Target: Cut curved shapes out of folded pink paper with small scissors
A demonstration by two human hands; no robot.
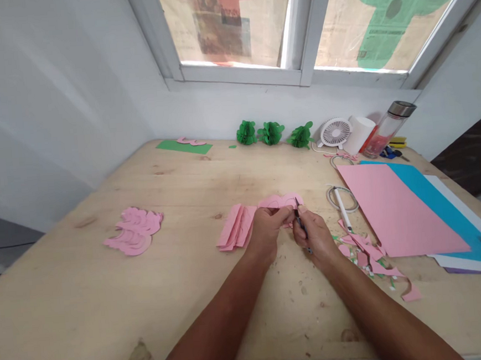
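My left hand [270, 226] pinches a pink paper piece [272, 201] with curved outlines near the middle of the table. In my right hand [314, 231] is a dark cutting tool [299, 223], probably scissors, its tip over the right end of that paper. Folded pink paper [235, 228] lies just left of my left hand. Farther left rests a group of scalloped pink cutouts [135, 230]. Pink and green scraps [369, 250] are scattered to the right of my right hand.
Pink sheets [401, 209] overlap blue and white ones at the right, beside a white pen [342, 208]. Along the wall stand green paper shapes [270, 133], a small fan [335, 132] and a glass bottle [390, 129]. A green strip [183, 147] lies at back left.
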